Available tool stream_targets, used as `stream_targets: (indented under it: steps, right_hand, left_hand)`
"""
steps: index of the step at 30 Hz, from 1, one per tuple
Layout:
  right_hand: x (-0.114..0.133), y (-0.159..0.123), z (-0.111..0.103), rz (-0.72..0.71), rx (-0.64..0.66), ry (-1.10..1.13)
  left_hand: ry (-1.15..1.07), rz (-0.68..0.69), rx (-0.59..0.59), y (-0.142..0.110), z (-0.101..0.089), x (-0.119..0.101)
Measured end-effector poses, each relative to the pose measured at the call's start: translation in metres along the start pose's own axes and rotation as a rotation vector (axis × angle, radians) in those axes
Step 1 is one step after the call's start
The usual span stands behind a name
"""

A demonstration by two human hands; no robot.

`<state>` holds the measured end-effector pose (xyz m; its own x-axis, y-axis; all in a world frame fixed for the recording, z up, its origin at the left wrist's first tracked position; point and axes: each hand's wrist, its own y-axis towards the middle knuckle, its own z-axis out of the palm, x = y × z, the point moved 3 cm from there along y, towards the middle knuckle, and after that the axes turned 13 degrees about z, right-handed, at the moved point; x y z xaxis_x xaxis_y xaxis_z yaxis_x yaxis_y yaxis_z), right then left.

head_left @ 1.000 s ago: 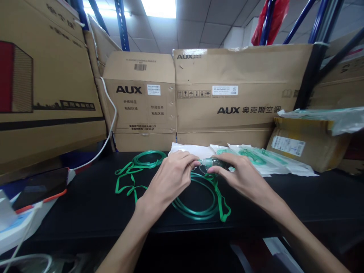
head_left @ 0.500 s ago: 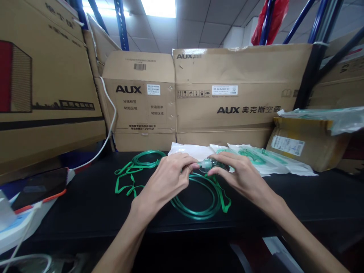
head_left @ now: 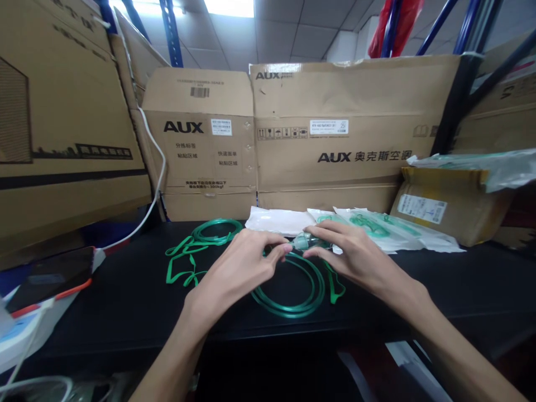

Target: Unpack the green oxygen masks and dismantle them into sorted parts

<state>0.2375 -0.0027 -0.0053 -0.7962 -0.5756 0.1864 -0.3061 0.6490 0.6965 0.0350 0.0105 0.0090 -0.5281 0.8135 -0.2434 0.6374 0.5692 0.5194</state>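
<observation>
Fingers [head_left: 281, 249] of the left hand [head_left: 247, 254] pinch a pale green fitting [head_left: 300, 242] mid-frame, the right hand [head_left: 355, 243] curled round it, coiled tubing [head_left: 293, 310] below.

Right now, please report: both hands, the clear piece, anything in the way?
Left hand pinching clear piece by left end. Right hand gripping its right side. Possibly in the way: coiled green tubing close by.

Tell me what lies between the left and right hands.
In the head view, a translucent greenish fitting lies between the left hand and right hand; coiled green tubing shows lower in the picture.
</observation>
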Motion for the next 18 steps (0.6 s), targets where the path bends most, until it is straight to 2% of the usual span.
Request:
stream_targets:
  steps: [6, 10, 18]
  right_hand:
    - [-0.0009, -0.0007, 0.0026, 0.003, 0.044, -0.005]
    - [-0.0033, -0.0003, 0.0015, -0.026, 0.059, 0.038]
    - [-0.0078, 0.0006, -0.0038, 0.011, 0.06, 0.062]
  left_hand:
    - [-0.092, -0.054, 0.074, 0.0, 0.0017, 0.0055]
    - [-0.157, 0.003, 0.125, 0.0004, 0.0022, 0.0069]
    - [-0.109, 0.122, 0.057, 0.0022, 0.0062, 0.0047]
